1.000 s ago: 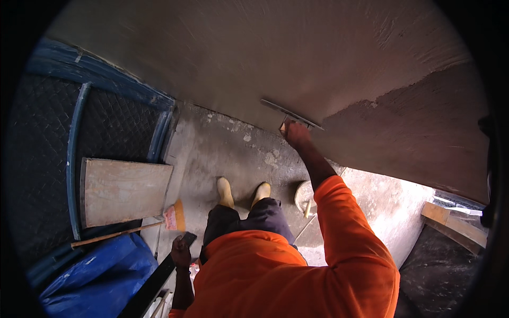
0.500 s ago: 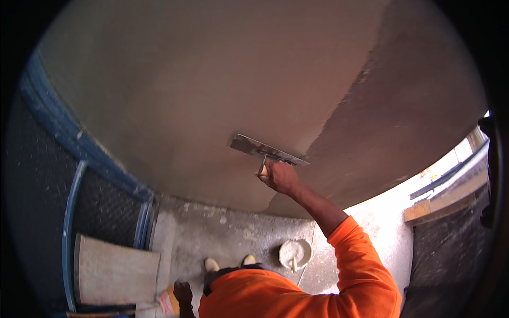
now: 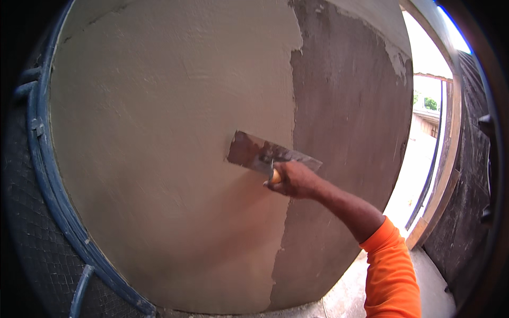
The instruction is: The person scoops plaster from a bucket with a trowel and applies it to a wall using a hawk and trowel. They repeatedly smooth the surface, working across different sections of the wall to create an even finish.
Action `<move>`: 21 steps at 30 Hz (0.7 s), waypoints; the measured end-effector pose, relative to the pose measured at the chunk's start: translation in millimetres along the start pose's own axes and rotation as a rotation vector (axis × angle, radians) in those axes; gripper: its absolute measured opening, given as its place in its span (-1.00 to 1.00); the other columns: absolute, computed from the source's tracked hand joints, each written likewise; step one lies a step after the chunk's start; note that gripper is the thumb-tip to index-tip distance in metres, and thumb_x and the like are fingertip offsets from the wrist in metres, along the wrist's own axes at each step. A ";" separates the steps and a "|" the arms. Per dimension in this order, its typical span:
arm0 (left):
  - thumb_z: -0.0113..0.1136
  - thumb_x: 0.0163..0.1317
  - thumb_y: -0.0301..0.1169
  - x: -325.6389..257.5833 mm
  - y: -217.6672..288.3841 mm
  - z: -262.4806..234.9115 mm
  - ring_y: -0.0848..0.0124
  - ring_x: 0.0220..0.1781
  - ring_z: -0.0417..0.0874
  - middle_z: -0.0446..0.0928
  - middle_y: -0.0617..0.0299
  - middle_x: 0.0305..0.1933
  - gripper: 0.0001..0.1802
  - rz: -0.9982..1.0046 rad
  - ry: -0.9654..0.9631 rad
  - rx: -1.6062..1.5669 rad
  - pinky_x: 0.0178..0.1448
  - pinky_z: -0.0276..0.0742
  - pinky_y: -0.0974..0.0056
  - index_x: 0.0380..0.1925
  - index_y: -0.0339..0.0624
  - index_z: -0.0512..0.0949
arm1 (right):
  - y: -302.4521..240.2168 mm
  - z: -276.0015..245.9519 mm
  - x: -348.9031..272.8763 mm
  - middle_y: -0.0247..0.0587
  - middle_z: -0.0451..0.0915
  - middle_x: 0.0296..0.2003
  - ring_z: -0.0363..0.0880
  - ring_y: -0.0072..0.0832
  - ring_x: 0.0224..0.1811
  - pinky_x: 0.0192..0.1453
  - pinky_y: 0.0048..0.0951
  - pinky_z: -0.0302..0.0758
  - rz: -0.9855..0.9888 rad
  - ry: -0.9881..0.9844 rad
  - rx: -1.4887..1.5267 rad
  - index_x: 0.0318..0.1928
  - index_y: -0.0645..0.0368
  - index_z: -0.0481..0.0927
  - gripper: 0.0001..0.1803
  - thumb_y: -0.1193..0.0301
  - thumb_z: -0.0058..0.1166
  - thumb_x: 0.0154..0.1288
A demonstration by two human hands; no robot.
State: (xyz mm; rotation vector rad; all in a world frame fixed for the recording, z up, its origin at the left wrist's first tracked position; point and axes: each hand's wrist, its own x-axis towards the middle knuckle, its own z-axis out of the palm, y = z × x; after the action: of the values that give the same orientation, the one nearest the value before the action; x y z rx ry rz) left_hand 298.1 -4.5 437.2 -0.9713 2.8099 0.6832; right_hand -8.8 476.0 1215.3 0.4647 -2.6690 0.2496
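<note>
My right hand (image 3: pixel 296 181) is closed round the light wooden handle of a plastering trowel (image 3: pixel 249 150). The trowel's long, flat metal blade lies against or very near the wall, tilted with its right end lower. Brown-grey smears coat the back of the blade. Behind it, pale fresh plaster (image 3: pixel 159 127) covers the left and middle of the wall. The blade reaches across the ragged edge where this coat meets a darker, rougher surface (image 3: pixel 347 122) on the right. An orange sleeve covers my right upper arm, leaving the forearm bare. My left hand is out of the picture.
A blue metal frame (image 3: pixel 45 153) with dark mesh borders the wall on the left. To the right stand a bright opening with a wooden post (image 3: pixel 450 122) and dark sheeting (image 3: pixel 472 175). Concrete floor (image 3: pixel 432 281) shows at the lower right.
The view has tilted up, so the floor bucket, my feet and my left hand have left the picture. My right hand has carried the trowel higher up the wall.
</note>
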 end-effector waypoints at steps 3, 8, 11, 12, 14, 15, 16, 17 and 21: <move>0.24 0.30 -0.13 7.0 -0.3 10.7 -0.04 0.11 0.70 0.67 -0.09 0.04 -0.44 -0.005 -0.011 0.000 0.17 0.67 0.10 0.19 -0.26 0.53 | -2.4 -53.0 29.1 -0.14 0.69 -0.37 0.70 -0.34 -0.29 -0.11 -0.17 0.64 0.013 0.029 0.035 -0.19 0.19 0.62 -0.61 0.08 0.28 0.41; 0.22 0.30 -0.09 14.1 -1.1 15.7 -0.04 0.13 0.69 0.67 -0.10 0.06 -0.41 -0.024 -0.007 -0.012 0.19 0.66 0.08 0.21 -0.26 0.52 | -9.3 -132.5 72.9 -0.19 0.70 -0.34 0.69 -0.51 -0.25 -0.14 -0.28 0.70 0.015 0.114 0.074 -0.09 0.21 0.65 -0.57 0.06 0.30 0.40; 0.21 0.30 -0.06 16.3 1.0 19.0 -0.04 0.14 0.68 0.66 -0.11 0.07 -0.39 -0.038 -0.009 -0.017 0.20 0.65 0.07 0.21 -0.26 0.52 | -8.8 -176.4 88.0 -0.25 0.64 -0.41 0.62 -0.55 -0.42 -0.37 -0.39 0.63 0.080 0.143 0.232 -0.14 0.18 0.63 -0.63 0.09 0.27 0.44; 0.21 0.30 -0.05 16.9 1.7 20.2 -0.04 0.14 0.68 0.66 -0.11 0.07 -0.38 -0.041 -0.011 -0.017 0.20 0.64 0.07 0.21 -0.26 0.51 | -8.3 -185.7 93.8 -0.27 0.61 -0.44 0.59 -0.57 -0.46 -0.42 -0.41 0.61 0.123 0.231 0.225 -0.14 0.18 0.62 -0.62 0.09 0.27 0.45; 0.20 0.30 -0.03 19.3 3.1 22.0 -0.04 0.15 0.68 0.66 -0.11 0.08 -0.37 -0.046 -0.013 -0.018 0.21 0.64 0.07 0.22 -0.26 0.51 | -5.3 -208.4 104.3 -0.30 0.57 -0.50 0.54 -0.61 -0.55 -0.53 -0.45 0.55 0.109 0.385 0.255 -0.14 0.19 0.60 -0.61 0.08 0.26 0.45; 0.20 0.30 -0.02 20.8 3.4 22.2 -0.04 0.16 0.68 0.66 -0.11 0.08 -0.36 -0.048 -0.015 -0.017 0.21 0.64 0.06 0.22 -0.27 0.51 | -4.4 -219.5 110.2 -0.28 0.58 -0.49 0.57 -0.59 -0.53 -0.50 -0.44 0.58 0.110 0.554 0.203 -0.11 0.20 0.60 -0.59 0.07 0.25 0.45; 0.19 0.30 -0.01 21.7 3.4 22.7 -0.04 0.16 0.67 0.66 -0.11 0.08 -0.35 -0.054 -0.016 -0.015 0.22 0.63 0.06 0.22 -0.27 0.51 | -4.3 -227.5 115.2 -0.26 0.60 -0.48 0.60 -0.56 -0.52 -0.47 -0.42 0.62 0.081 0.709 0.163 -0.09 0.21 0.60 -0.57 0.05 0.25 0.45; 0.19 0.30 0.00 23.0 3.5 23.0 -0.04 0.16 0.67 0.66 -0.12 0.09 -0.34 -0.059 -0.015 -0.015 0.22 0.63 0.06 0.23 -0.27 0.51 | -3.8 -232.4 118.0 -0.23 0.61 -0.47 0.63 -0.54 -0.51 -0.44 -0.40 0.65 0.127 0.840 0.142 -0.06 0.22 0.60 -0.54 0.03 0.24 0.44; 0.17 0.30 0.04 23.8 1.5 25.8 -0.04 0.18 0.66 0.65 -0.12 0.10 -0.32 -0.078 -0.016 -0.020 0.24 0.62 0.05 0.23 -0.27 0.50 | -10.4 -249.9 120.8 -0.25 0.53 -0.52 0.55 -0.51 -0.54 -0.49 -0.37 0.59 0.053 0.853 0.432 -0.12 0.28 0.59 -0.51 0.02 0.20 0.46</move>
State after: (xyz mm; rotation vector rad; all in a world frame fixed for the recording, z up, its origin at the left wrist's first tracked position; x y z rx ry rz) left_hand 276.8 -5.5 409.3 -1.0678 2.7398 0.7080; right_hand -15.9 492.6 1492.5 0.3104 -1.7846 0.8385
